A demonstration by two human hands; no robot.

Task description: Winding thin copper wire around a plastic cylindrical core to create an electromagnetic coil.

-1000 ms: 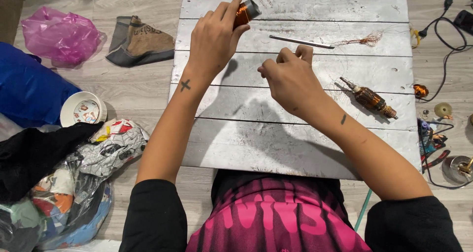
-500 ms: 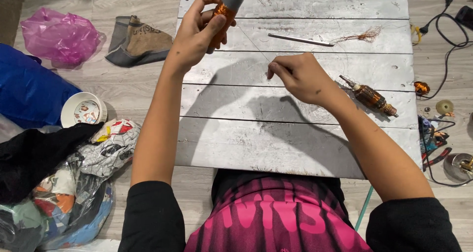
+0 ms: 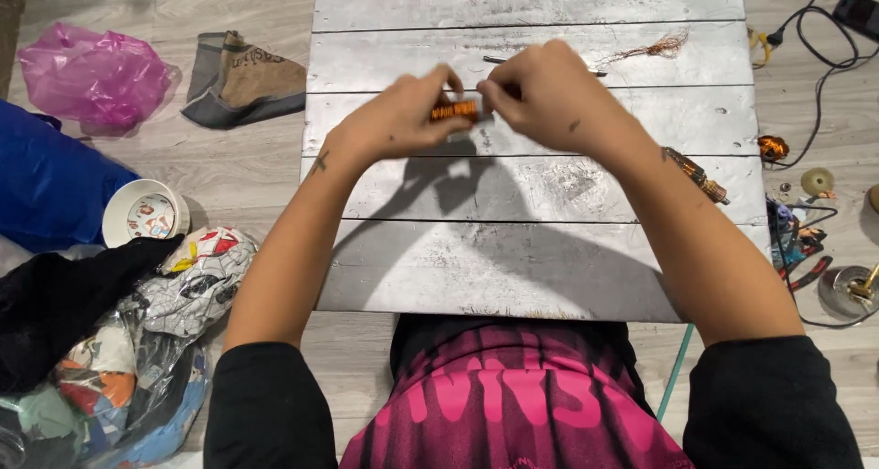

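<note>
Two hands meet above the middle of the grey plank board [image 3: 549, 267], and between them I see one small orange cylinder [image 3: 455, 112] with dark markings. My left hand [image 3: 403, 121] has its fingers closed around the left end of the cylinder. My right hand [image 3: 540, 98] has its fingertips pinched together at the right end; whether they clamp the cylinder itself or something fine beside it, I cannot tell. The cylinder is held clear of the board, lying roughly level.

Beyond the hands, a thin dark rod [image 3: 499, 60] lies on the board, with a tangle of copper wire [image 3: 659, 46] at its right end. A copper-wound armature [image 3: 698, 174] lies partly hidden under my right forearm, near the board's right edge.

On the floor to the left: a pink plastic bag [image 3: 92, 75], a folded brown and grey cloth [image 3: 243, 84] and a white cup [image 3: 142, 214]. To the right: black cables [image 3: 810, 29] and red-handled pliers [image 3: 810, 272].
</note>
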